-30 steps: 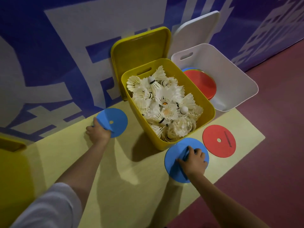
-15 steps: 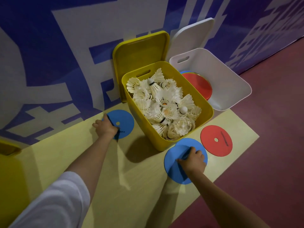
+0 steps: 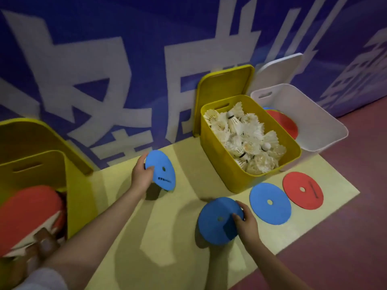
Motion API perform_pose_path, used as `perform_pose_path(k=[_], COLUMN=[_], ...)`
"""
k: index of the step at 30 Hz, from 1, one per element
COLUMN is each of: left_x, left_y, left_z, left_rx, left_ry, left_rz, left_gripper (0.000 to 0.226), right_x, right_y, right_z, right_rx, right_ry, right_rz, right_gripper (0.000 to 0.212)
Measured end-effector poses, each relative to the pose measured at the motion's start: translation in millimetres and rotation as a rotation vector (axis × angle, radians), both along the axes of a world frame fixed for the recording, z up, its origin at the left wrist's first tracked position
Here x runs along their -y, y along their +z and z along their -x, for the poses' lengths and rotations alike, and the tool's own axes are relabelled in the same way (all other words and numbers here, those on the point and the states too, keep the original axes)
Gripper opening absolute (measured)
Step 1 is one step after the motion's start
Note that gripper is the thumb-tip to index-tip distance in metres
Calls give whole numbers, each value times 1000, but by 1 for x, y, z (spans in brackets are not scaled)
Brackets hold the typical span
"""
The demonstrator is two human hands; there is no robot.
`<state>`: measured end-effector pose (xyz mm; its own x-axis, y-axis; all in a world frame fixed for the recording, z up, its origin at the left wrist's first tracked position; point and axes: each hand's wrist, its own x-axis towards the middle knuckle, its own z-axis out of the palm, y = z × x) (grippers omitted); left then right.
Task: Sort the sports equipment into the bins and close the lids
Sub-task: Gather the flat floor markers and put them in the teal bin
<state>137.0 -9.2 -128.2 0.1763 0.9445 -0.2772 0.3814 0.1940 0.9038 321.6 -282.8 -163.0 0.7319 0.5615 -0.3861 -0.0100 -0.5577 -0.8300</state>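
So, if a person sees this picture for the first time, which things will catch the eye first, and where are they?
Probably the open yellow bin at centre right, heaped with white shuttlecocks. In front of it, each hand holds a blue disc: the left hand lifts one disc tilted off the mat, the right hand grips another. A loose blue disc and a red disc lie flat on the pale yellow mat to the right.
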Motion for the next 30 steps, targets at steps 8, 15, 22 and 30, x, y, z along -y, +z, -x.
perform_pose_path(k=[8, 15, 22, 30], left_x=[7, -8, -9, -26], left_y=[111, 165, 145, 65], left_z=[147, 322, 490, 560], left_rx=[194, 165, -78, -318], left_ry=[43, 307, 503, 298], left_rz=[-272, -409, -358, -173], left_gripper=[41, 40, 44, 45], right_x=[-118, -178, -207, -238], right_y=[84, 147, 156, 149], right_z=[104, 234, 362, 460], right_rx=[-71, -122, -162, -162], right_ry=[28, 113, 286, 381], right_rz=[-378, -588, -620, -588], right_gripper=[38, 32, 29, 30])
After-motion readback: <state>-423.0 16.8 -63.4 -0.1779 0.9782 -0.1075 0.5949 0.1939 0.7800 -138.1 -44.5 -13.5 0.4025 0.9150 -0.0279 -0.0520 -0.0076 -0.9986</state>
